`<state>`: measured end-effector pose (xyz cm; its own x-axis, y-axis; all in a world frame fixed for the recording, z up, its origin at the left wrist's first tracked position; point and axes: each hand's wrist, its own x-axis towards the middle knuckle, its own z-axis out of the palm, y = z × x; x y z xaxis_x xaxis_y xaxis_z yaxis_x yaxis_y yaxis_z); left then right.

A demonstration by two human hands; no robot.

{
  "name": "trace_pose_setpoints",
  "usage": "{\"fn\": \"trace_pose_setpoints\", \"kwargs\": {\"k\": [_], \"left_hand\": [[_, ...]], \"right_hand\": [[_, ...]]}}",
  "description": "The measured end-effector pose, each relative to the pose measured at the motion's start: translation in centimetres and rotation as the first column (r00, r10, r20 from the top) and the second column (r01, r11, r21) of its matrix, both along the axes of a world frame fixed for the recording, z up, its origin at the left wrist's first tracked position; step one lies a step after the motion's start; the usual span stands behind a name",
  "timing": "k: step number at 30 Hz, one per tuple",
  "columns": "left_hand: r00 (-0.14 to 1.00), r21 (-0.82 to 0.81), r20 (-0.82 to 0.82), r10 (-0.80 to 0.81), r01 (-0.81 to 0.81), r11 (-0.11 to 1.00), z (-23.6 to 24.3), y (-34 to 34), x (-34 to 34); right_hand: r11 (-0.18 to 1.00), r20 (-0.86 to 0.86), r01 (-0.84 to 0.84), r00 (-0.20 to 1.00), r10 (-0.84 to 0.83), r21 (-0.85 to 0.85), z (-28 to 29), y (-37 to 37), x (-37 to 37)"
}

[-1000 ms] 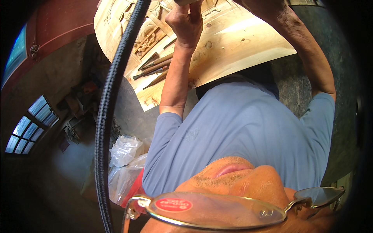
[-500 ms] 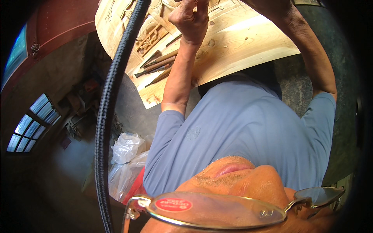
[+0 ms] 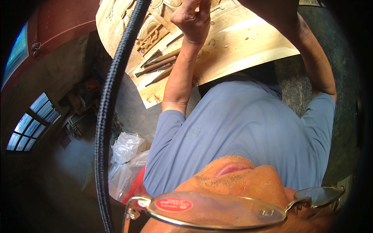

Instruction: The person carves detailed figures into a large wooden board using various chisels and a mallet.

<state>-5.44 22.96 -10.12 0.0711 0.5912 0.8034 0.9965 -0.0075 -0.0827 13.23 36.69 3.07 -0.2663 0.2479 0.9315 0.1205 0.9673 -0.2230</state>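
Left hand (image 3: 193,19) has shifted right, fingers (image 3: 182,15) curled over carved wooden panel (image 3: 241,39).

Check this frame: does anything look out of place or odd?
Yes. A black braided cord hangs right across the view, and glasses fill the lower edge, so the camera seems tipped too low. Chisels lie loose on the carved wooden panel; nothing is spilled.

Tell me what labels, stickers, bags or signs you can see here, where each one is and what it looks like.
Sticker: on the left lens of the glasses at the bottom edge, a small red oval with pale print.
Plastic bags: lower left, beside the blue sleeve, crumpled and clear to whitish, over something red.
No signs or screens show.
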Motion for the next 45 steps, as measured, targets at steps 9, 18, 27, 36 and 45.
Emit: {"fn": "trace_pose_setpoints", "kwargs": {"k": [9, 18, 27, 36, 45], "left_hand": [[0.832, -0.004, 0.541, -0.124, 0.15, 0.989, 4.0, 0.8, 2.3], [0.502, 0.108, 0.839, -0.209, 0.223, 0.969, 4.8, 0.5, 2.1], [0.25, 0.37, 0.891, -0.378, 0.082, 0.926, 8.0, -3.2, -1.2], [0.33, 0.106, 0.931, -0.156, 0.166, 0.98, 7.0, -4.2, -1.9], [0.416, 0.063, 0.901, -0.122, 0.153, 0.986, 6.3, -4.5, -2.1]], "right_hand": [[0.992, 0.13, 0.028, 0.991, -0.044, 0.121, 0.4, 0.7, 1.0], [0.956, 0.151, 0.241, 0.952, -0.266, 0.165, 0.6, 1.9, 3.2], [0.858, 0.499, 0.508, 0.724, -0.476, 0.079, -5.4, -2.9, 8.7], [0.842, 0.665, 0.539, 0.632, -0.398, -0.009, -7.7, -5.4, 7.9], [0.84, 0.684, 0.541, 0.622, -0.381, -0.025, -7.8, -5.1, 7.3]]}}
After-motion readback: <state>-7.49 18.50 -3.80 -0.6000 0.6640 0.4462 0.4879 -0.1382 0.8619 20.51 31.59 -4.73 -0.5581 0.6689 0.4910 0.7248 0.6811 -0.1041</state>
